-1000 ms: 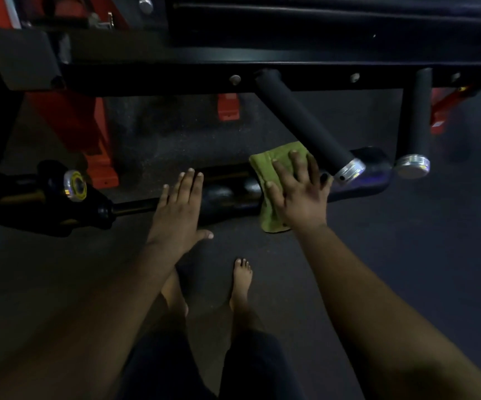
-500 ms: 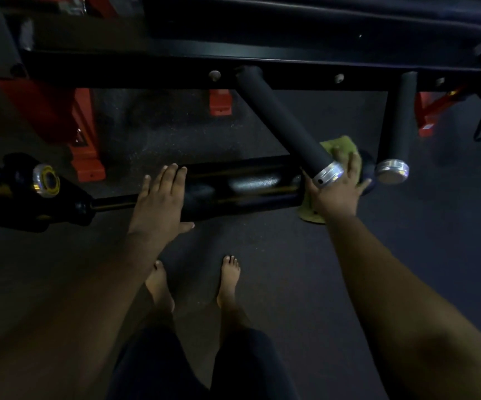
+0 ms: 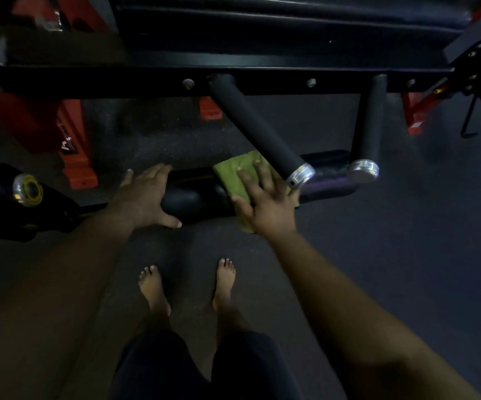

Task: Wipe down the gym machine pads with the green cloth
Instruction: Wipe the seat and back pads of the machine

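A long black roller pad point(image 3: 196, 200) lies low and horizontal in front of me, just above the floor. The green cloth point(image 3: 233, 174) is draped over it near its middle. My right hand point(image 3: 265, 200) presses flat on the cloth with fingers spread and straight. My left hand point(image 3: 144, 197) rests open on the pad's left part, thumb stretched toward the cloth. The pad's right end point(image 3: 328, 186) is partly hidden behind a handle.
Two black handles with silver end caps point(image 3: 299, 173) point(image 3: 363, 170) slant down from a black frame bar point(image 3: 146, 79), close over the pad. A yellow-ringed knob point(image 3: 28, 189) sticks out at left. Red machine feet point(image 3: 74, 151) stand behind. My bare feet point(image 3: 187, 281) are on dark rubber floor.
My right hand slid the cloth to the pad's right end, then back left toward the middle. My left hand stayed on the pad's left part.
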